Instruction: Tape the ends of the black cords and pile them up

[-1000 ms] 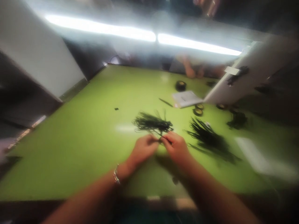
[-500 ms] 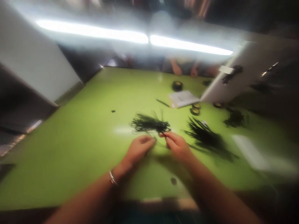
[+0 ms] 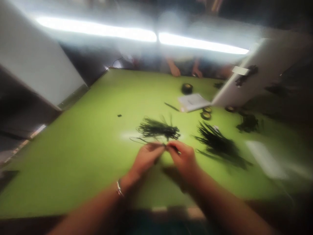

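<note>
My left hand (image 3: 146, 159) and my right hand (image 3: 183, 158) meet fingertip to fingertip over the green table (image 3: 85, 153). Between them they pinch a thin black strand (image 3: 141, 141) that trails off to the left. Just beyond my fingers lies a small bundle of black strands (image 3: 158, 129). A larger heap of black strands (image 3: 220, 145) lies to the right of my right hand. The picture is blurred, so fine detail of the grip is unclear.
A white paper pad (image 3: 193, 101) lies further back with a black tape roll (image 3: 187, 88) behind it and two small rolls (image 3: 206, 113) beside it. A white panel (image 3: 259, 71) leans at the right. Another person's hands (image 3: 186, 70) rest at the far edge.
My two hands, slightly apart half a second ago, have closed together again on the strand, which now sticks out to the left. The camera has shifted a little.
</note>
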### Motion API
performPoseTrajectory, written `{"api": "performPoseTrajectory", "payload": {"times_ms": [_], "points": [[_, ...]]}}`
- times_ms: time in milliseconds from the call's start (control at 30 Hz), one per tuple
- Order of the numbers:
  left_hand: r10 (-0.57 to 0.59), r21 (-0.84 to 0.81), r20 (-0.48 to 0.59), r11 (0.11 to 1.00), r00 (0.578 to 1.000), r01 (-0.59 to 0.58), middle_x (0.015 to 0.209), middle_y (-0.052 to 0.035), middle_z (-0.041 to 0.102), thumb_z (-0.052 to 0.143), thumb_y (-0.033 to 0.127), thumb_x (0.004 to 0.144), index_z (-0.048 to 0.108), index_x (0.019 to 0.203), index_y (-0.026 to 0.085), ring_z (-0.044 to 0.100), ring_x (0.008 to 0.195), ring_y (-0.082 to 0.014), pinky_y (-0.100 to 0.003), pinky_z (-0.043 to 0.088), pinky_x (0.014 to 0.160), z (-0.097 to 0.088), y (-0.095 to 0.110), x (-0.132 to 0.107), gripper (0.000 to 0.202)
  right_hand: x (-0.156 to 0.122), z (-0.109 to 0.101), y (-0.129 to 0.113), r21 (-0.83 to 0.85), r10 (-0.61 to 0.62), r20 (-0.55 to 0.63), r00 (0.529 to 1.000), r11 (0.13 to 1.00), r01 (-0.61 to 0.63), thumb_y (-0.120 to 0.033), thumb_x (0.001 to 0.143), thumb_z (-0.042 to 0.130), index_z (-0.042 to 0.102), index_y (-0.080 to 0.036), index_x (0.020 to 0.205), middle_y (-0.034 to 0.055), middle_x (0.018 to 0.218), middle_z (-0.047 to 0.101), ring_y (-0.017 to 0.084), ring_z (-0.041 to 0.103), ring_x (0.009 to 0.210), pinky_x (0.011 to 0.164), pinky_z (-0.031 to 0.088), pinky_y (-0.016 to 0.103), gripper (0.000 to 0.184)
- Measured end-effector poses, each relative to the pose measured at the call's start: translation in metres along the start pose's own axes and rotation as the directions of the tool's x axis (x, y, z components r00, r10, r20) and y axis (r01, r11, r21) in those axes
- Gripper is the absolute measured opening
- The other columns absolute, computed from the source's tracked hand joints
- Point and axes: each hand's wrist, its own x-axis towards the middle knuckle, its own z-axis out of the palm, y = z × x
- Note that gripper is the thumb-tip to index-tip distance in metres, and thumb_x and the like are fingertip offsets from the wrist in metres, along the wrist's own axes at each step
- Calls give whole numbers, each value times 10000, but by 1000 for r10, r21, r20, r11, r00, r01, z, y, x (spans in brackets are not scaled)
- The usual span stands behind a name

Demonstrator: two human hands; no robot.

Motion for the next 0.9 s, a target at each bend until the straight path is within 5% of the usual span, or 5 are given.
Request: {"api": "performPoseTrajectory", "payload": {"times_ms": [400, 500, 600, 700, 900], "points": [[7, 4, -7, 1000, 1000, -7, 666, -3, 635, 735, 388, 769, 714, 814, 156, 468, 533, -87, -220, 321, 480, 0, 1, -1, 237, -1, 4, 5, -57, -68, 1, 998, 996, 68, -170, 882, 536, 659, -214, 871, 40, 819, 701, 166, 641, 774, 754, 522, 311, 131], [10, 23, -55, 1000, 998, -9, 612, 17, 594, 736, 408, 766, 694, 765, 153, 429, 503, -74, -213, 296, 460, -1, 1, -1, 258, 4, -1, 5, 121, 91, 61, 994, 988, -98, -230, 855, 603, 664, -214, 892, 32, 842, 709, 159, 653, 771, 732, 542, 299, 74], [-12, -19, -110, 1000, 994, 10, 654, 3, 631, 762, 410, 736, 694, 773, 152, 480, 538, -84, -208, 322, 474, 1, 4, -1, 269, 13, -12, 7, 375, 321, 65, 945, 870, -321, -348, 894, 564, 658, -199, 974, 54, 919, 725, 160, 678, 805, 723, 571, 303, 193], [-6, -7, -146, 1000, 989, 5, 687, -16, 663, 779, 402, 711, 700, 765, 149, 537, 594, -106, -209, 361, 501, 4, 8, -2, 271, 19, -19, 9, 446, 416, 16, 909, 811, -379, -380, 927, 504, 663, -186, 966, 64, 904, 729, 158, 679, 804, 747, 572, 320, 254], [70, 57, -107, 996, 992, -65, 670, -9, 654, 752, 383, 745, 718, 777, 158, 523, 588, -103, -209, 373, 509, 2, 6, -1, 230, 11, -4, -5, 242, 254, 147, 956, 928, -284, -232, 809, 635, 691, -182, 909, 43, 867, 730, 164, 669, 783, 745, 551, 299, 125]]}}
